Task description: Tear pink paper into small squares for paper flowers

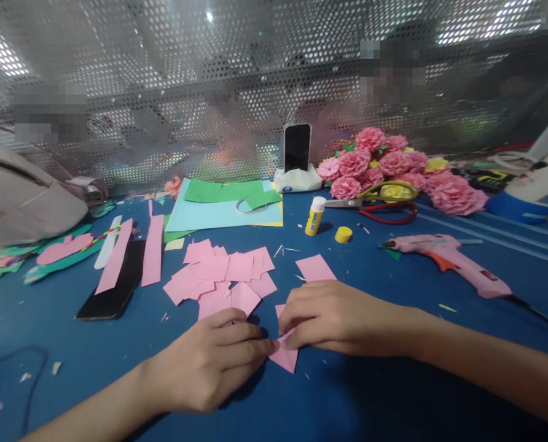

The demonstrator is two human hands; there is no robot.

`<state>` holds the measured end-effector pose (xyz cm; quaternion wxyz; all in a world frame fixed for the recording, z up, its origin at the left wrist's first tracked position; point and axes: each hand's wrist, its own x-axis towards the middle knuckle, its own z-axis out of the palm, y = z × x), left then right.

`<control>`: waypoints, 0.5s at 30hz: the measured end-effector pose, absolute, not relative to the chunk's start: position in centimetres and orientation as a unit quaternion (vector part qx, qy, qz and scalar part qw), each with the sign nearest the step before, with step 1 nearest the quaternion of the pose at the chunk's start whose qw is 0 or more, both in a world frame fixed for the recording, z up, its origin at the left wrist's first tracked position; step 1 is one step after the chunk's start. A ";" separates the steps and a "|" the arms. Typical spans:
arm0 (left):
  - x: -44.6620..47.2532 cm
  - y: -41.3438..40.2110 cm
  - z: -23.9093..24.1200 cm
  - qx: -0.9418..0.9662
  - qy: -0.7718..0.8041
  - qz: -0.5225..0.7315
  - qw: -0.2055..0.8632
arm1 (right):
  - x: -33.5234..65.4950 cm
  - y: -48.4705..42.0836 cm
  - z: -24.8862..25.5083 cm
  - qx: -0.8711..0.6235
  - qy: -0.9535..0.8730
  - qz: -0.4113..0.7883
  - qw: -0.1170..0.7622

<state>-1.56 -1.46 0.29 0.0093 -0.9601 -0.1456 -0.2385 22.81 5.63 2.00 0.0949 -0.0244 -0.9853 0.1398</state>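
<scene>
A small pink paper piece (287, 358), with a slanted, pointed outline, lies on the blue table between my hands. My left hand (221, 359) pinches its left side with curled fingers. From the right, my right hand (333, 319) closes on its upper edge, thumb and fingertips together. Part of the paper is hidden under the fingers. Just beyond my left hand lies a loose pile of pink paper squares (219, 270). A single pink square (316, 268) rests apart, behind my right hand.
An uncapped glue stick (315, 216) stands beside its yellow cap (343, 234). Scissors (370, 199) lie near pink paper flowers (370, 161). To the right is a pink glue gun (449, 255). A dark phone (117, 285) lies left under pink strips. A perforated metal screen (163, 110) stands behind.
</scene>
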 end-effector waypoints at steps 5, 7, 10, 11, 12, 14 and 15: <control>-1.6 -1.3 0.4 -0.959 -0.149 -0.240 -0.007 | 22.8 5.6 2.0 -0.020 -0.987 0.135 0.089; -1.7 -1.2 0.2 -0.959 -0.148 -0.242 -0.008 | 22.8 5.4 2.0 -0.031 -0.985 0.141 0.093; -2.0 -1.1 -0.3 -0.956 -0.160 -0.245 -0.014 | 22.6 5.1 1.8 -0.087 -0.976 0.171 0.106; -2.1 -1.0 -0.4 -0.955 -0.168 -0.246 -0.019 | 22.6 5.0 1.7 -0.114 -0.970 0.185 0.111; -2.2 -1.0 -0.6 -0.953 -0.176 -0.245 -0.023 | 22.6 4.9 1.6 -0.141 -0.963 0.199 0.114; -2.3 -0.9 -0.8 -0.950 -0.188 -0.246 -0.031 | 22.5 4.9 1.4 -0.179 -0.952 0.218 0.118; -2.3 -0.9 -0.8 -0.949 -0.194 -0.247 -0.033 | 22.5 4.9 1.3 -0.186 -0.949 0.224 0.119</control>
